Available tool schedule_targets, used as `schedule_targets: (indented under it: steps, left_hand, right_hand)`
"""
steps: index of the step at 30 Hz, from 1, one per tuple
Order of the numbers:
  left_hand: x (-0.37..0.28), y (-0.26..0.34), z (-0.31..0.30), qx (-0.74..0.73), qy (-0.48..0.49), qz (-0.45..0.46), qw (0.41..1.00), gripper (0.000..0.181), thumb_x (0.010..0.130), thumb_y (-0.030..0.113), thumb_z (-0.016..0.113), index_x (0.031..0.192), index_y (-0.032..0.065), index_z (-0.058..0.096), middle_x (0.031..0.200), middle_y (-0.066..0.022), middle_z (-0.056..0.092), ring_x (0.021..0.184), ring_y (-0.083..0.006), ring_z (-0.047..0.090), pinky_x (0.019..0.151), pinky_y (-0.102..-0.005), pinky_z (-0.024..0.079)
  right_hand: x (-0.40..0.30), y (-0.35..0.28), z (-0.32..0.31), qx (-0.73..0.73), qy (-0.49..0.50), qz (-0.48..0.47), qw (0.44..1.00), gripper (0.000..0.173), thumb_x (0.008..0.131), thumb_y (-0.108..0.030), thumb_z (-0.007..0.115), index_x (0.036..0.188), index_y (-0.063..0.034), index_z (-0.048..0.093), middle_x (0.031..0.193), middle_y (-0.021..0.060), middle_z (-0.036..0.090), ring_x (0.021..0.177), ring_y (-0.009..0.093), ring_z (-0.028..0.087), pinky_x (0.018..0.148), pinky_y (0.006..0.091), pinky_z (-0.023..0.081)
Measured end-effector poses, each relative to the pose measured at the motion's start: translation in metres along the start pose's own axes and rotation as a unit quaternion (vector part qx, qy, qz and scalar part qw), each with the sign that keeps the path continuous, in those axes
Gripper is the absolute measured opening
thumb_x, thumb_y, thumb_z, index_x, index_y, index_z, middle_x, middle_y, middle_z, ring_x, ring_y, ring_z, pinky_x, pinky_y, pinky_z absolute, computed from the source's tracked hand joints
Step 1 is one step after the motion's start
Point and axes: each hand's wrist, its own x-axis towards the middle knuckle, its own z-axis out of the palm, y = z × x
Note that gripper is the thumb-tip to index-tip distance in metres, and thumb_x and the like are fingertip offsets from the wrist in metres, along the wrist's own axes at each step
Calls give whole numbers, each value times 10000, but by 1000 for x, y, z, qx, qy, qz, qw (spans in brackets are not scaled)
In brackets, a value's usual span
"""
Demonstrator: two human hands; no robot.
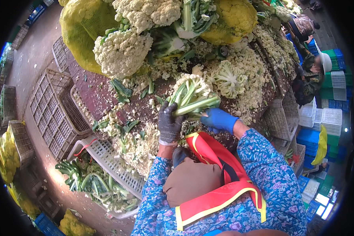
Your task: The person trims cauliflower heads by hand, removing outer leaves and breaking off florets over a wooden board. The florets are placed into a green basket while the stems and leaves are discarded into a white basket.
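Note:
In front of my chest, my left hand (168,121), in a dark grey glove, grips a cauliflower head (191,94) by its leafy side. Pale green ribs and trimmed leaves run along the cauliflower, and its white curd faces away from me. My right hand (220,120), in a blue glove, is at the stalk end with its fingers curled. Whether it holds a tool there is hidden. Just beyond lies a cut cauliflower (229,79), stem side up, on a heap of crumbled florets (250,91). Larger cauliflower heads (122,53) are piled at the far side of the table.
Yellow mesh bags (82,35) of cauliflower flank the pile. Left of the dark red tabletop (90,79) stand plastic crates (54,115); a white crate (112,162) holds leaf trimmings (91,183). On the right, a person in a white hat (324,62) is near stacked crates (332,118).

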Motion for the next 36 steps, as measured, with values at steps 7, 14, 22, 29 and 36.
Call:
schedule_targets:
  steps: [7,14,22,29,36]
  left_hand:
    - [16,-40,-32,-381,-31,-264,886,433,857,95,701,1233,38,492,1098,-95,596,909,-163,624,749,-314,582]
    - [-1,-60,-73,-423,-80,-343,835,580,817,260,776,1266,19,499,1129,-46,593,997,-155,550,900,-313,454]
    - [-25,-89,-80,-353,-42,-380,854,460,901,166,635,1320,58,479,1226,-96,574,1093,-231,556,938,-348,465]
    - [-47,-127,-97,209,-229,12,951,532,856,9,615,1361,15,445,1374,-160,494,1268,-289,483,1078,-387,396]
    - [-30,-85,-82,-297,-31,-424,855,426,946,185,585,1330,33,481,1277,-106,555,1177,-204,532,992,-319,441]
  right_hand:
    - [-15,5,-49,22,69,14,997,351,905,-393,553,960,-49,600,649,58,619,453,147,564,430,296,456]
    - [-15,35,-44,4,232,-65,971,333,897,-368,542,970,-45,577,704,123,634,556,225,632,556,348,515]
    - [7,40,45,-175,255,-235,921,291,885,-346,580,1073,-124,560,817,209,664,755,407,651,659,511,524]
    - [33,-6,50,-220,208,-182,935,261,918,-345,514,1001,-100,546,800,211,668,780,411,659,699,523,517]
    - [58,3,67,-213,165,-140,953,323,928,-375,488,1069,-93,554,856,220,674,823,431,656,742,513,513]
